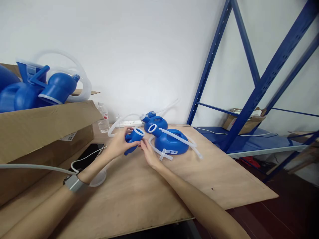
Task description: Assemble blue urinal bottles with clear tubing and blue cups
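Observation:
My left hand (123,139) is wrapped round a blue plastic funnel cup (136,134) with a white rim, held tilted just over the table, its opening facing up. The closed fingers of my right hand (147,151) meet the cup's lower right side, beside my left thumb; their tips are partly hidden. Right of my hands stands a blue jug-shaped urinal bottle (171,142) with an open neck, a clear hose (179,137) lying over it and a white strap clip (171,152) at its front. Behind it is a second blue urinal bottle (157,123) with a hose.
At left a cardboard box (50,129) holds several blue bottles and funnel parts. By it lie a black phone (87,157), a clear round lid (99,178) and a water bottle (103,119). A power strip (131,123) sits at the wall. Blue shelving (249,132) stands right.

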A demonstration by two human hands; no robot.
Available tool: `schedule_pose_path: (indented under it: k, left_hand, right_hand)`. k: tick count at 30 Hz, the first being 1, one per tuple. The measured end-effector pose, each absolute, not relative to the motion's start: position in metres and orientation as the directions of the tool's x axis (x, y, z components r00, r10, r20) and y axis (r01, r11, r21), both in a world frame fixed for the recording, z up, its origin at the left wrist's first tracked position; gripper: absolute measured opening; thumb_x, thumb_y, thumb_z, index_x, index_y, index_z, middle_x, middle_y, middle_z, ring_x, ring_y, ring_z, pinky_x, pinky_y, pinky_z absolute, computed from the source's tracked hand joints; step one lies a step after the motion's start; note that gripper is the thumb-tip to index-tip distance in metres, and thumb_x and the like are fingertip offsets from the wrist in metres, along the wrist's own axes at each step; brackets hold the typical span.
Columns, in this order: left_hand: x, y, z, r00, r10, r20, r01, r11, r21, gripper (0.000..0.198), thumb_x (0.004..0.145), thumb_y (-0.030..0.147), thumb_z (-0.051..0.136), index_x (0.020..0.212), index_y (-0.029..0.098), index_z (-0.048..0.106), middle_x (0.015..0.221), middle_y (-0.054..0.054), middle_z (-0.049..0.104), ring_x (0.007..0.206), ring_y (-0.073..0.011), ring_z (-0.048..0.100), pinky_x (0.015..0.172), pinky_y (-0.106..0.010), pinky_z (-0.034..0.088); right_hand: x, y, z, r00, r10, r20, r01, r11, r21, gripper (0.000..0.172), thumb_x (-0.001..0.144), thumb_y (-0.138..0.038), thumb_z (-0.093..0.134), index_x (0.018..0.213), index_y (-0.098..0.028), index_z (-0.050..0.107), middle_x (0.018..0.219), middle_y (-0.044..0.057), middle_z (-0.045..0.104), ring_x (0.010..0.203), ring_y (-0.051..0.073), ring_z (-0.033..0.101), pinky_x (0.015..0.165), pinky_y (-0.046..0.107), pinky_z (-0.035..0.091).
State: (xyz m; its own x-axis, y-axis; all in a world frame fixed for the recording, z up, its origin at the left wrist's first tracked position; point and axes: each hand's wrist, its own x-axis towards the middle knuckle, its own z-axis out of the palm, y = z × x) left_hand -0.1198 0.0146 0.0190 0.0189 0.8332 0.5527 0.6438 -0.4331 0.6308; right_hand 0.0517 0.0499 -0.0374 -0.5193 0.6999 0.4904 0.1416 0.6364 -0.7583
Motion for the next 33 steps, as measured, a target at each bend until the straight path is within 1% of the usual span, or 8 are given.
schedule_pose_path:
  k: [6,10,12,16,20,25,29,33]
  left_hand:
    - [-0.142,0.025,0.026,0.03,0.857,0.515,0.712,-0.38,0.591,0.061,0.074,0.062,0.079,0.119,0.023,0.066,0.122,-0.013,0.075,0.108,-0.0339,0.072,0.094,-0.048,0.057]
    - [-0.147,0.025,0.018,0.016,0.87,0.492,0.712,-0.355,0.605,0.068,0.073,0.066,0.078,0.124,0.022,0.068,0.122,-0.013,0.076,0.104,-0.033,0.073,0.093,-0.047,0.059]
    - [-0.147,0.024,0.015,0.027,0.872,0.488,0.714,-0.358,0.601,0.069,0.073,0.067,0.077,0.125,0.022,0.068,0.121,-0.013,0.076,0.104,-0.0334,0.074,0.093,-0.047,0.059]
    - [-0.148,0.021,0.008,0.052,0.884,0.465,0.701,-0.364,0.613,0.074,0.073,0.069,0.075,0.13,0.022,0.066,0.121,-0.013,0.076,0.111,-0.0344,0.071,0.096,-0.049,0.057]
    - [-0.151,0.021,0.0,0.028,0.901,0.433,0.663,-0.341,0.666,0.078,0.071,0.069,0.076,0.133,0.023,0.063,0.12,-0.011,0.076,0.11,-0.0329,0.071,0.098,-0.048,0.057]
    - [-0.152,0.025,-0.01,-0.064,0.897,0.437,0.674,-0.284,0.682,0.089,0.07,0.067,0.077,0.143,0.024,0.051,0.118,-0.01,0.076,0.101,-0.0315,0.074,0.094,-0.047,0.058]
    - [-0.159,0.025,-0.01,-0.096,0.882,0.462,0.761,-0.234,0.605,0.093,0.073,0.066,0.074,0.149,0.022,0.045,0.122,-0.012,0.075,0.107,-0.0335,0.072,0.096,-0.048,0.055]
    - [-0.17,0.025,-0.007,0.018,0.903,0.428,0.827,-0.254,0.502,0.081,0.073,0.068,0.072,0.138,0.022,0.058,0.117,-0.012,0.076,0.105,-0.0349,0.072,0.095,-0.049,0.055]
  right_hand:
    - [0.048,0.029,-0.056,-0.664,0.598,0.449,0.311,0.767,-0.562,0.03,0.097,-0.042,0.067,0.122,-0.024,0.071,0.119,0.008,0.067,0.118,0.026,0.062,0.108,0.044,0.047]
    - [0.024,-0.014,-0.054,-0.815,0.371,0.444,0.186,0.895,-0.405,0.066,0.093,-0.059,0.067,0.151,-0.034,0.048,0.15,0.009,0.053,0.139,0.029,0.048,0.115,0.046,0.042]
    - [0.012,-0.031,-0.051,-0.867,0.258,0.425,0.156,0.953,-0.261,0.066,0.092,-0.064,0.064,0.149,-0.037,0.049,0.158,0.008,0.047,0.145,0.034,0.041,0.116,0.052,0.04]
    - [0.011,-0.028,-0.044,-0.941,0.089,0.327,0.092,0.996,-0.006,0.052,0.101,-0.054,0.055,0.141,-0.021,0.057,0.138,0.012,0.064,0.137,0.031,0.048,0.116,0.052,0.039]
    - [0.045,0.008,-0.043,-0.965,0.087,0.248,0.097,0.995,0.029,0.04,0.106,-0.042,0.051,0.134,-0.016,0.061,0.122,0.012,0.069,0.113,0.024,0.062,0.1,0.039,0.051]
    - [0.078,0.027,-0.049,-0.885,0.18,0.43,0.084,0.969,-0.233,0.026,0.107,-0.035,0.049,0.109,-0.017,0.067,0.11,0.01,0.071,0.105,0.02,0.065,0.099,0.034,0.052]
    - [0.078,0.025,-0.043,-0.635,0.503,0.586,0.067,0.792,-0.607,0.024,0.105,-0.039,0.049,0.109,-0.021,0.064,0.106,0.007,0.071,0.099,0.02,0.067,0.092,0.036,0.055]
    - [0.076,0.039,-0.036,-0.331,0.808,0.487,-0.141,0.468,-0.872,0.034,0.098,-0.051,0.056,0.114,-0.021,0.063,0.097,0.004,0.071,0.079,0.018,0.068,0.072,0.031,0.058]
